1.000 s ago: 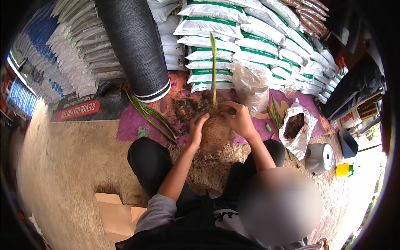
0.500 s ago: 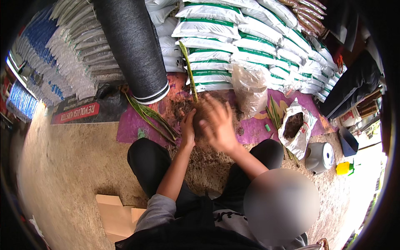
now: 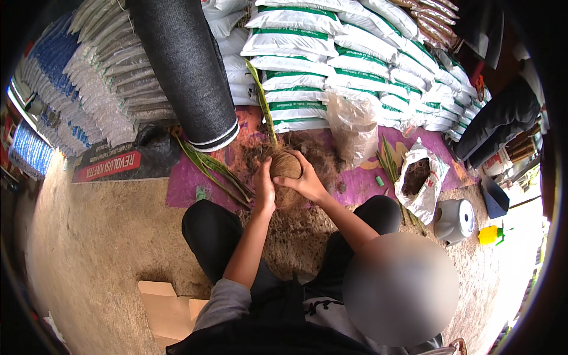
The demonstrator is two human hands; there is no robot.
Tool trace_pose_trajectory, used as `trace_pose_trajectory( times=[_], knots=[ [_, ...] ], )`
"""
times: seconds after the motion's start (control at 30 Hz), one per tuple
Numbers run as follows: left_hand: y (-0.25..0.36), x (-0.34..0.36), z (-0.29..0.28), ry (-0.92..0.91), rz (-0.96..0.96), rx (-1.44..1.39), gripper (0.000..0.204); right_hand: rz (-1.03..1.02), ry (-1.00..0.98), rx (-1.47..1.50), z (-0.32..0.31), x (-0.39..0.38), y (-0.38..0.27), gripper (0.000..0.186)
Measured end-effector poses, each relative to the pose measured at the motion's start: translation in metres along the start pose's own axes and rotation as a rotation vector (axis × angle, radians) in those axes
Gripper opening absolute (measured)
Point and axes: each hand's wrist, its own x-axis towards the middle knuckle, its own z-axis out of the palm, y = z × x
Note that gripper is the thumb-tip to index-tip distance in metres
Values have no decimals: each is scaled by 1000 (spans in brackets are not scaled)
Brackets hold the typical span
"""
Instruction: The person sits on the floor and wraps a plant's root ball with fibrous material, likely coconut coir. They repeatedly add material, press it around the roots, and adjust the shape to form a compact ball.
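Fibre ball [image 3: 286, 162], just one, sits over the purple sheet [image 3: 179, 192], gripped between two hands: left hand [image 3: 264, 188] flat along its side, right hand [image 3: 305, 182] half-open, curved around it. One leaf [image 3: 264, 106] rises at its far side. Beyond stand one clear bag [image 3: 355, 129], one black roll [image 3: 182, 71], then white sacks [image 3: 293, 45], too many to count.

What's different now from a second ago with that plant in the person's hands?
The tall leaf has tipped to the left, and the fibrous ball at its foot has shifted left and away from the person. The right fingers have gone from near the leaf's base to the ball's right side. The left fingers stay on its left; the white bag and black roll look unmoved.
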Motion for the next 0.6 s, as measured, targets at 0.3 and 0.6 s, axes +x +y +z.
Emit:
trace_pose_trajectory(
  times=[0.3,0.6],
  knots=[
    [24,-10,6,-196,312,835,51,166,103,320,-14,-8,9,58],
    [10,-30,31,-265,652,869,60,-107,259,-195,-14,-21,13,62]
  ],
)
